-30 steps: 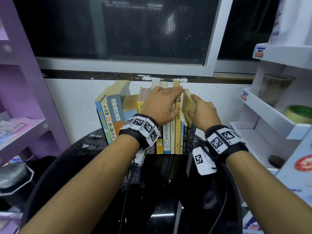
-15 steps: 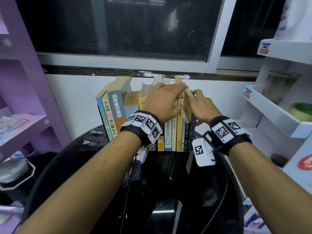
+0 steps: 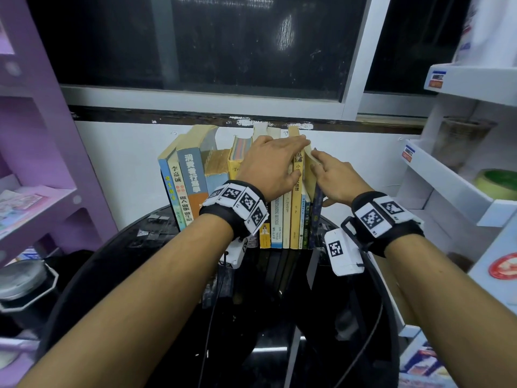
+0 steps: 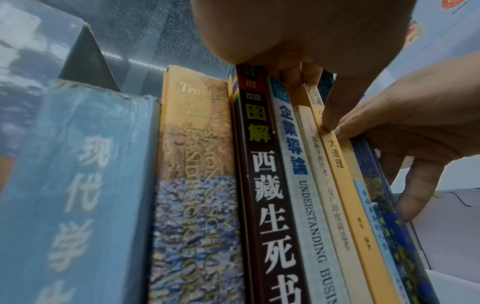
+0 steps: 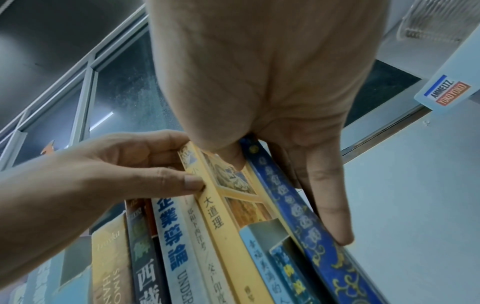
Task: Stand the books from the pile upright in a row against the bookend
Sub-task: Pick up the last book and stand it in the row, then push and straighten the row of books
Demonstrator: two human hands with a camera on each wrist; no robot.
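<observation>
A row of upright books (image 3: 195,186) stands on the black round table (image 3: 134,247) against the white wall. My left hand (image 3: 296,161) lies over the tops of the middle books. Its fingers curl behind the yellow book (image 5: 221,236) and the thumb (image 5: 192,183) presses on the spine. At the row's right end my right hand (image 3: 320,179) pinches the thin blue patterned book (image 5: 311,236). The thumb is tucked between it and the yellow book, and the fingers (image 5: 335,226) lie along its outer cover. The books at the left end lean. I cannot make out a bookend.
A purple shelf unit (image 3: 42,191) stands close on the left. White shelves (image 3: 447,186) on the right carry a jar and a green-topped roll. A dark window (image 3: 209,46) is above the books. A lidded dark container (image 3: 22,281) sits at lower left.
My right hand has slid up along the end book and pushed it from a lean to nearly upright against the row. The left hand stays on the book tops.
</observation>
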